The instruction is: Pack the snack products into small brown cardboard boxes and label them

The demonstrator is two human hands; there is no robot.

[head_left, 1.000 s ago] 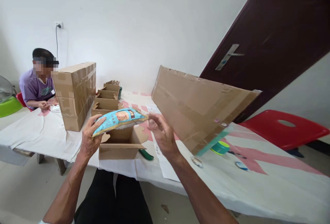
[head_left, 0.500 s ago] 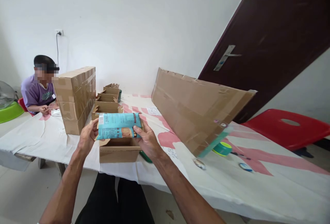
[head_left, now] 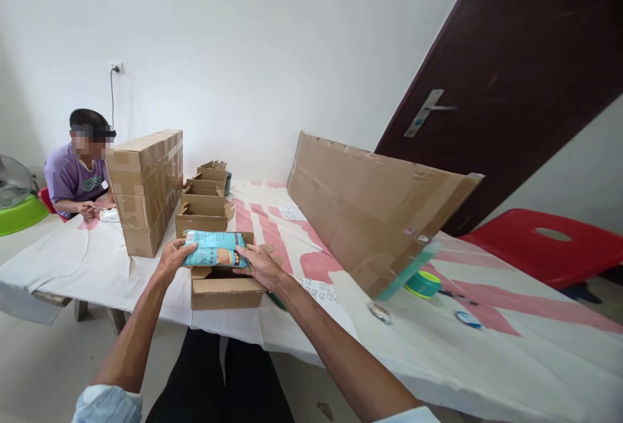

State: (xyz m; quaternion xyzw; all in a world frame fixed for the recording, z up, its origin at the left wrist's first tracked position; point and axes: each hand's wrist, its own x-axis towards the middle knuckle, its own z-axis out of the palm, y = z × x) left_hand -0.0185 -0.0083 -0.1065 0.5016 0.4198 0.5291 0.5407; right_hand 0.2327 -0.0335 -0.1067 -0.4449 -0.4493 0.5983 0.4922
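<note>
Between my two hands is a light blue snack packet [head_left: 214, 248] with a barcode and a round biscuit picture on it. My left hand [head_left: 175, 257] grips its left end. On the right end, my right hand [head_left: 260, 266] is closed with the thumb on top. The packet is just over the mouth of an open cardboard box [head_left: 226, 296] at the table's front edge; whether it touches the box I cannot tell. Behind it, several more open cardboard boxes [head_left: 202, 217] stand in a row toward the wall.
To the left rises a stack of taped cartons [head_left: 141, 199], with a seated person [head_left: 78, 180] beyond it. A big cardboard panel [head_left: 370, 209] leans on the right. Near it lie a green tape roll [head_left: 422, 284], a clear tape roll [head_left: 379, 313] and a red chair [head_left: 545, 241].
Both hands have lowered the packet toward the nearest box, and it looks flatter and farther from me. The view has shifted slightly.
</note>
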